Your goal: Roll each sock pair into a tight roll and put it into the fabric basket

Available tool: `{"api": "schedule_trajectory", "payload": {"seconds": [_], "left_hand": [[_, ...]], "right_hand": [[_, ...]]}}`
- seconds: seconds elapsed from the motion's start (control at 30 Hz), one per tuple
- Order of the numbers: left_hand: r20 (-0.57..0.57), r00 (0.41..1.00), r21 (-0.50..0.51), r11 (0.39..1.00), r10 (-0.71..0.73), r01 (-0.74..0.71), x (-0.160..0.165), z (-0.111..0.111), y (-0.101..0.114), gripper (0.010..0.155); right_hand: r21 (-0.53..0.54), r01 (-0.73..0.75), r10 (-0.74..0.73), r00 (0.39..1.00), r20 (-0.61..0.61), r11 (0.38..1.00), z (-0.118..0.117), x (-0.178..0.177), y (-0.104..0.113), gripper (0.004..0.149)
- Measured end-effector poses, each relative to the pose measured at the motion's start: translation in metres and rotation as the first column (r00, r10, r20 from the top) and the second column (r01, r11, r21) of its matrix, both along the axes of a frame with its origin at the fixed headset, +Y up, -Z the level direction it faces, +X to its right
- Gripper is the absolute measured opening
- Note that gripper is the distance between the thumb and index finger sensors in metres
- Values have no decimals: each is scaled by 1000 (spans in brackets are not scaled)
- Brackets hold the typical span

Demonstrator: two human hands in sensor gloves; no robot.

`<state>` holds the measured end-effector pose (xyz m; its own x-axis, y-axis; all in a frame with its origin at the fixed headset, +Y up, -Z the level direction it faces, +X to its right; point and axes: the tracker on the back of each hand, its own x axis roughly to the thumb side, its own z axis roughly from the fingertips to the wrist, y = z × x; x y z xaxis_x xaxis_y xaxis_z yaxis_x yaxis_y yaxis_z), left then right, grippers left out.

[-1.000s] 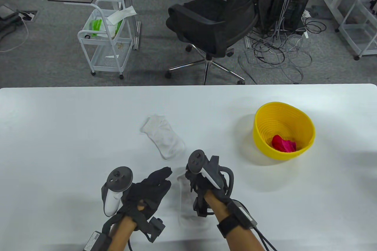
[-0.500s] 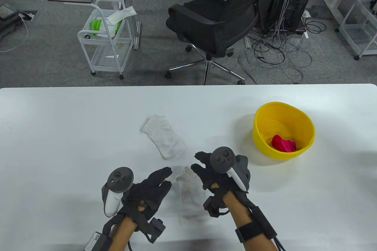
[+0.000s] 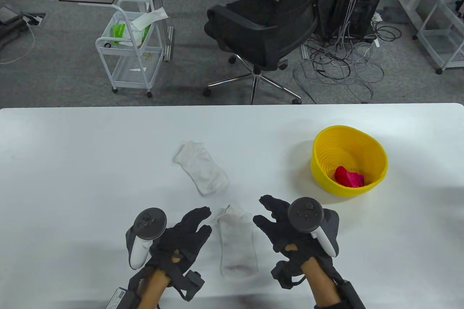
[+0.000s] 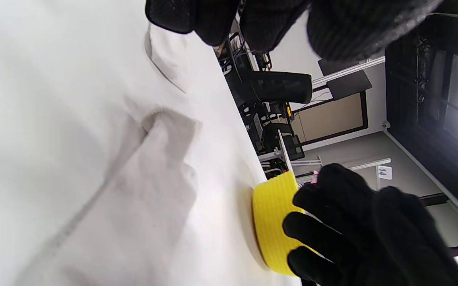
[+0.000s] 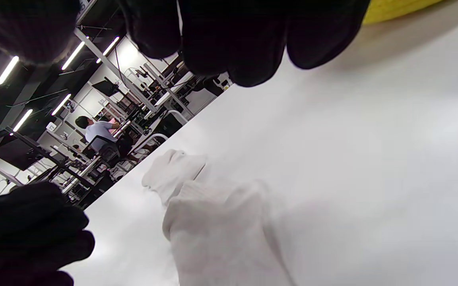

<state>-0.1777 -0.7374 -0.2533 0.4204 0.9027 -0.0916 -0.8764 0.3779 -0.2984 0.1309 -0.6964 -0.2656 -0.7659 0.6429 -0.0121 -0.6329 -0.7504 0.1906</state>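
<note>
A white sock (image 3: 236,242) lies flat near the table's front edge, between my two hands. My left hand (image 3: 192,224) rests just left of it with fingers straight, holding nothing. My right hand (image 3: 272,216) hovers just right of it, fingers spread and empty. A second white sock (image 3: 201,173) lies farther back. The yellow basket (image 3: 348,144) stands at the right with a red sock roll (image 3: 348,176) inside. The left wrist view shows the near sock (image 4: 141,198), the basket (image 4: 270,222) and my right hand (image 4: 356,234). The right wrist view shows both socks (image 5: 221,230).
Behind the table stand a black office chair (image 3: 261,30), a white wire cart (image 3: 127,48) and a tangle of cables (image 3: 340,62) on the floor. A person (image 5: 99,131) sits far off in the right wrist view.
My right hand has lifted off the near sock and moved to the right, opening its fingers and uncovering the sock. My left hand has barely shifted.
</note>
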Motion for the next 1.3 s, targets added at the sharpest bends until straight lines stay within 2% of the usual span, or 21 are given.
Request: {"api": "schedule_trajectory", "payload": {"seconds": [0.1,0.3,0.37,0.47,0.53,0.7,0.8,0.93,1.03,1.1,1.23,1.3], "left_hand": [[-9,999,4,999,-53,53,-2,-1,-2,69],[-123,972,67,975,-201,210,-16,-16,6,70],[-200,950,86,962,-239,260,-23,-28,13,70],[-257,925,59,951,-278,302,-29,-47,21,69],[-305,904,36,945,-299,325,-34,-68,25,69],[-353,871,-30,934,-342,355,-37,-108,18,68],[-366,813,-121,890,-452,440,-40,-139,3,67],[-393,765,-174,858,-510,483,-40,-162,-10,66],[-451,659,-206,789,-602,579,-37,-176,-11,64],[-447,596,-275,736,-667,619,-36,-184,-11,63],[-439,605,-264,739,-664,620,-33,-198,-17,63],[-421,567,-310,699,-708,644,-29,-204,-21,62]], "right_hand": [[-16,-8,8,1000,-8,1000,-1,-2,-8,76],[-84,-11,9,999,-31,996,-5,-2,-18,84],[-86,-8,5,1000,-29,996,-5,-2,-18,85],[-89,-26,23,999,-36,996,-5,-3,-19,84],[-82,-43,40,999,-26,996,-6,-1,-19,82],[-101,-49,48,999,-8,994,-9,5,-24,81],[-111,-55,55,998,-5,992,-11,7,-26,80],[-122,-55,55,998,-3,991,-12,6,-27,80],[-145,-86,85,996,-13,986,-14,3,-29,80],[-146,-94,94,996,-6,985,-15,2,-30,80],[-157,-88,89,996,-3,984,-16,4,-31,80],[-159,-90,92,996,2,983,-17,4,-32,79]]}}
